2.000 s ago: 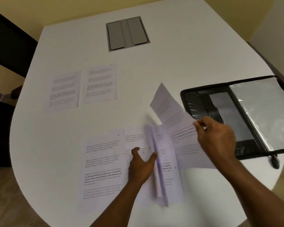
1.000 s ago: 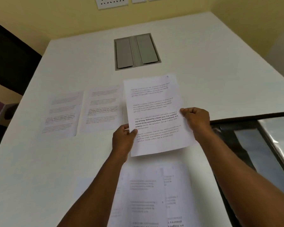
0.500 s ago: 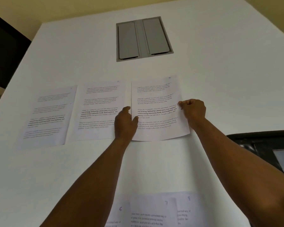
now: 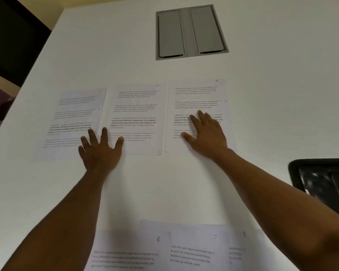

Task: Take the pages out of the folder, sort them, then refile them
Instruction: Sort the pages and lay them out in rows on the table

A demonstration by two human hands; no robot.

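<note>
Both hands have released page 3 [image 4: 198,98]; right hand [image 4: 205,133] and left hand [image 4: 101,151] now lie flat, fingers spread wide, page 2 [image 4: 137,106] beside the left fingertips.

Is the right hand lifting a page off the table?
No, the right hand lies flat with straight fingers on the page.

Both arms stretched forward; left hand [image 4: 100,151] flat with fingers spread, right hand [image 4: 205,133] flat, palm down, fingers straight.

Two bare forearms, no sleeves, watch or rings showing; left hand [image 4: 101,153] and right hand [image 4: 205,133] are ungloved.
</note>
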